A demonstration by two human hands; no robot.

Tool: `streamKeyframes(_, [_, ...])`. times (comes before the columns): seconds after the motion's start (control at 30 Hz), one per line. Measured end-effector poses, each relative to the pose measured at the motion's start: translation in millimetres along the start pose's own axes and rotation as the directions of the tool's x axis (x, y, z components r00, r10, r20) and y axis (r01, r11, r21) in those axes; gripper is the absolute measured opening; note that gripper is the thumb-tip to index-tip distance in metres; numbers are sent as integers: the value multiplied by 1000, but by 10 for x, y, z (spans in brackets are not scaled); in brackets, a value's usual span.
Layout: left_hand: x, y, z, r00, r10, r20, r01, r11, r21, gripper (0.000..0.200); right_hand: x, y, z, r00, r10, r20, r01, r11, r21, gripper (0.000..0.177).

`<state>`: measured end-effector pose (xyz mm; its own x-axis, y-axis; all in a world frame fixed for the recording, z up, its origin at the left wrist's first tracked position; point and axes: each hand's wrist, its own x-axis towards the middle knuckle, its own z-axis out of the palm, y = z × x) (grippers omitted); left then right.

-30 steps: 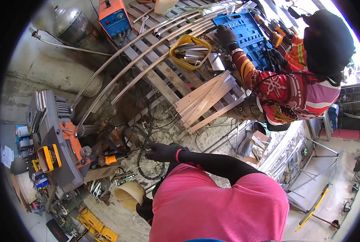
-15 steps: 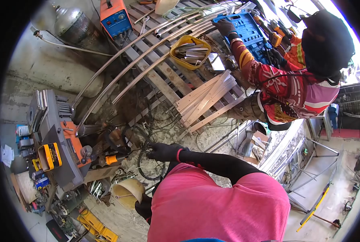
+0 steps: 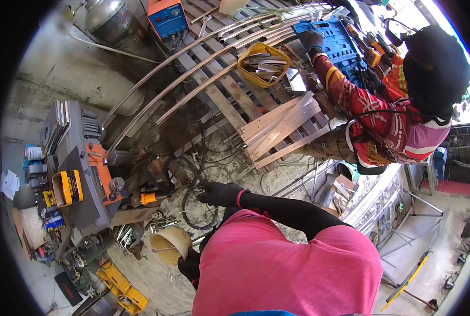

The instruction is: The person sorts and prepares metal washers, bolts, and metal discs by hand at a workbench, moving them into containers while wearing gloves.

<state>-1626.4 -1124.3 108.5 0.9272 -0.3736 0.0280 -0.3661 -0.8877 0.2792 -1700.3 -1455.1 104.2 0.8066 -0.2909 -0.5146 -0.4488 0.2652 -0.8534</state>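
Note:
My right hand (image 3: pixel 219 195), in a black glove, reaches leftward across my front. Its fingers are curled together beside a loop of black cable (image 3: pixel 186 208) on the floor; what they hold, if anything, I cannot make out. My left hand (image 3: pixel 189 265), also dark-gloved, is low at my left side against the rim of a cream-coloured tub (image 3: pixel 164 243). The tub's mouth faces up, with a thin rod-like thing inside. Its fingers are mostly hidden by the tub and my pink shirt. An orange-and-black power tool (image 3: pixel 150 198) lies left of my right hand.
A co-worker (image 3: pixel 393 110) in a red patterned top handles a blue tool case (image 3: pixel 332 45). Bent metal tubes (image 3: pixel 193 66) cross a slatted pallet (image 3: pixel 222 97) beside a yellow tub of metal pieces (image 3: pixel 261 80). A bench machine (image 3: pixel 95 174) stands left; cables cover the floor.
The view has shifted, so the pallet and co-worker appear farther right and the floor things slightly higher. Both my hands keep nearly the same places; the co-worker still handles the blue case.

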Motion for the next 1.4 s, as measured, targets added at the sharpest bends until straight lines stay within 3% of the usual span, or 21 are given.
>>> streamKeyframes(0.07, [-19, -17, 0, 1000, 3, -22, -2, 1000, 8, 42, 50, 53, 0, 998, 4, 69, 0, 999, -52, 78])
streamKeyframes(0.2, [-67, -51, 53, 982, 85, -166, -84, 996, 16, 42, 53, 57, 30, 998, 9, 64, -6, 998, -59, 79])
streamKeyframes(0.27, [-52, 14, -20, 1000, 13, -23, -11, 999, 53, 43, 11, 13, 18, 998, 17, 65, -14, 999, -49, 79])
streamKeyframes(0.37, [-44, -41, 22, 999, -46, -15, 46, 999, 26, 45, -23, 4, 1, 999, -37, 33, 39, 998, -55, 78])
streamKeyframes(0.5, [-33, -57, 28, 998, -43, 34, 42, 998, 42, 46, -74, -44, -54, 998, 8, 54, -6, 999, -32, 77])
streamKeyframes(0.6, [-41, -159, 114, 999, -47, 9, 47, 998, 42, 46, -137, -89, -89, 999, 41, 29, -36, 985, -169, 77])
streamKeyframes(0.67, [-22, -208, 137, 990, -128, 57, 126, 992, 27, 45, -156, -50, -74, 1000, -16, 5, 17, 989, -147, 77])
streamKeyframes(0.8, [-23, -138, 112, 995, -102, 11, 102, 993, -53, 49, -141, 41, -47, 990, -123, -66, 107, 973, -206, 78])
streamKeyframes(0.87, [-17, -171, 125, 991, -123, 51, 128, 986, -104, 48, -197, -92, -78, 1000, 27, -1, -27, 984, -173, 78])
streamKeyframes(1.0, [-10, -163, 83, 993, -92, 76, 106, 974, -199, 45, -73, 94, -4, 1000, -7, 18, 10, 983, -186, 77])
streamKeyframes(1.2, [-27, -137, 48, 988, -120, 95, 129, 987, -95, 40, -57, 135, 39, 998, 31, 48, -27, 997, -74, 76])
streamKeyframes(1.27, [-39, -167, 110, 995, 39, -97, -61, 971, -232, 40, -12, 188, 62, 1000, -19, 0, 18, 986, -165, 75])
streamKeyframes(1.3, [-58, -208, 110, 995, 33, -96, -54, 973, -224, 40, 21, 216, 82, 1000, -16, 11, 17, 987, -161, 75])
streamKeyframes(1.37, [-87, -185, 7, 1000, 6, 4, -5, 981, -193, 40, 25, 182, 145, 996, -70, -52, 55, 967, -250, 66])
streamKeyframes(1.4, [-104, -168, -53, 993, -74, 87, 82, 993, -83, 40, -24, 112, 120, 1000, -9, 7, 10, 984, -176, 68])
